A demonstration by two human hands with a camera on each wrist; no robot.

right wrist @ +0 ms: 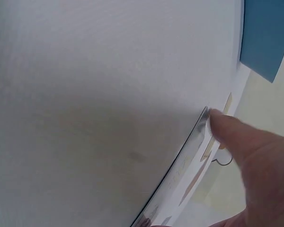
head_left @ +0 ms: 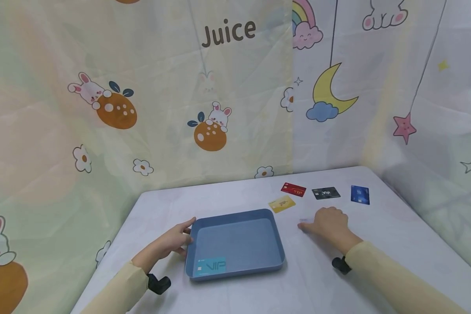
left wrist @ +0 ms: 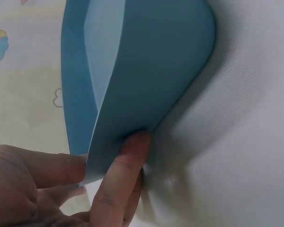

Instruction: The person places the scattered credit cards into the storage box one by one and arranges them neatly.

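Note:
A blue-grey rectangular tray point(head_left: 241, 240) sits on the white table, with a teal VIP card point(head_left: 212, 265) lying in its near left corner. My left hand point(head_left: 174, 240) pinches the tray's left wall; the left wrist view has fingers on both faces of that wall point(left wrist: 146, 61). To the right of the tray, my right hand point(head_left: 329, 224) holds a pale card point(head_left: 305, 220) low over the table, mostly covered by the hand. Seen nearly edge-on in the right wrist view, this card point(right wrist: 173, 177) has the thumb at one end and a fingertip at the other.
Behind the right hand lie a yellow card point(head_left: 281, 203), a red card point(head_left: 293, 189), a black VIP card point(head_left: 325, 192) and a blue card point(head_left: 360, 195). A patterned cloth point(head_left: 165, 109) hangs along the table's back edge and sides.

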